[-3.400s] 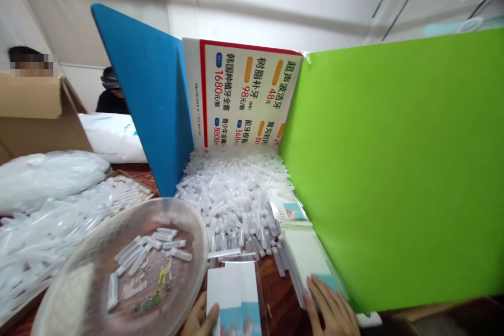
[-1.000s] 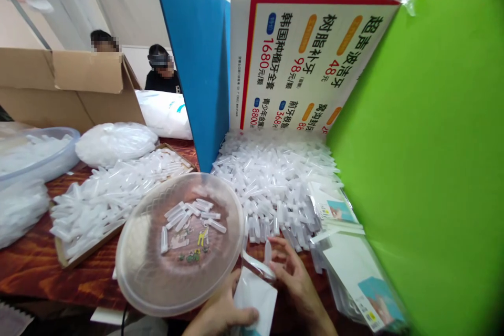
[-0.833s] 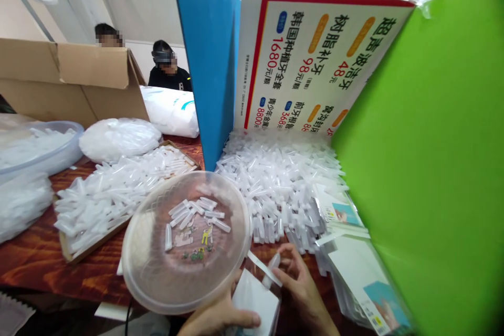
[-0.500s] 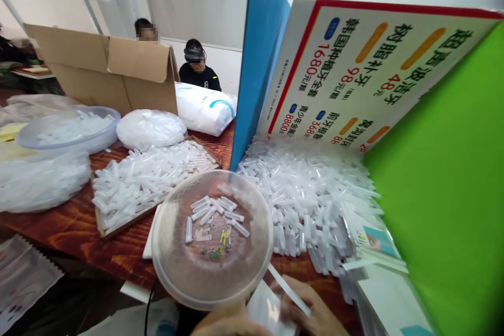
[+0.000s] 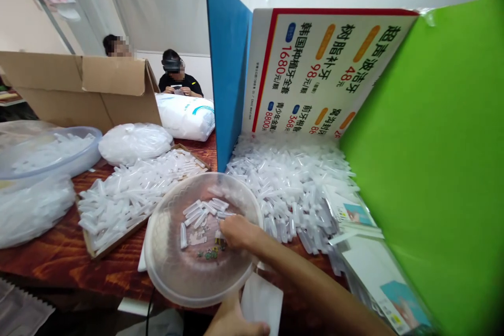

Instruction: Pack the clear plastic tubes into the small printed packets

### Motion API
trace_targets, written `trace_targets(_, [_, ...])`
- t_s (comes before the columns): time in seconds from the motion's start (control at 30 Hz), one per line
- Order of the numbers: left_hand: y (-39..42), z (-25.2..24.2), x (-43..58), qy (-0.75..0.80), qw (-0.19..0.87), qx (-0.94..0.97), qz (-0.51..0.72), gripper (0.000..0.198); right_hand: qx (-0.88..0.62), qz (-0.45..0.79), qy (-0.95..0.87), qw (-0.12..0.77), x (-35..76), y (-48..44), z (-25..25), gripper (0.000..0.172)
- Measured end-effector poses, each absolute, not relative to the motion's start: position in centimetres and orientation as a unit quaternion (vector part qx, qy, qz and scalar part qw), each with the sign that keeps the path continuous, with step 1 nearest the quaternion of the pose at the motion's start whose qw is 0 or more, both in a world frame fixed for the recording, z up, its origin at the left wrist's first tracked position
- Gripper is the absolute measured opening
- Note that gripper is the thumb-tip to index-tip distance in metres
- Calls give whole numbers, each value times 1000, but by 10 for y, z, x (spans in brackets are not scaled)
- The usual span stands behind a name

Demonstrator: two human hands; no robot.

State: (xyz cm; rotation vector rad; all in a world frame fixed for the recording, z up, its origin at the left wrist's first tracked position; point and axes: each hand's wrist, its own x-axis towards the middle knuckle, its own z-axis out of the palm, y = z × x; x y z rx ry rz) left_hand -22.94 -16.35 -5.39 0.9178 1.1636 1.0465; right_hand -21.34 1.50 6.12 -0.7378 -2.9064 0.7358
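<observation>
The fingers of the left hand are wrapped snugly around a white packet at the near edge, thumb over its front. Half a second ago the right hand was down at that packet too — now it's reached into the clear bowl, so the left is minding the packet solo while the right is busy at the loose tubes. The right hand's fingers are curled downward next to those, but its back blocks the view, so I can't tell if they've got hold of one. A moment earlier it had a clear tube in its grip; no telling whether that went into the packet. Over on the near right, a stack of packets lies along the green board. Left of the bowl there's a cardboard tray loaded with more tubes, and past the bowl a big heap of tubes runs up to the printed board. Far left — a co-worker with hands around something small and white.
</observation>
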Motion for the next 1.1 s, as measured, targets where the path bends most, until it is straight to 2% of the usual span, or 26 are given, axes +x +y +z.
trace_targets(0.1, [-166, -63, -228, 539, 605, 374, 451, 114, -205, 252, -944, 53, -180, 18, 82, 14])
trace_targets(0.17, [-164, -61, -223, 532, 619, 346, 462, 112, -216, 296, -922, 126, -140, 20, 99, 21])
trace_targets(0.27, [-155, -46, -214, 437, 690, 303, 490, 99, -311, 384, -829, 262, -67, 14, 107, 27])
trace_targets(0.33, [-147, -33, -209, 376, 729, 284, 497, 91, -383, 426, -763, 299, -24, 2, 99, 24])
trace_targets(0.43, [-138, -19, -203, 355, 756, 290, 467, 86, -427, 546, -654, 303, 13, -22, 78, 19])
trace_targets(0.53, [-130, -12, -197, 361, 764, 321, 427, 84, -400, 662, -537, 336, 21, -39, 61, 31])
trace_targets(0.67, [-123, -6, -186, 387, 756, 345, 398, 87, -398, 670, -452, 434, 17, -47, 47, 38])
trace_targets(0.8, [-119, -4, -172, 411, 743, 345, 400, 91, -400, 693, -444, 403, 19, -53, 35, 38])
trace_targets(0.9, [-117, -6, -165, 425, 737, 338, 403, 88, -410, 666, -498, 375, 26, -56, 29, 38])
trace_targets(1.03, [-114, -5, -162, 482, 714, 316, 398, 81, -389, 678, -524, 339, 37, -61, 28, 69])
trace_targets(1.1, [-113, -4, -162, 497, 704, 315, 397, 79, -384, 687, -527, 321, 39, -63, 28, 76])
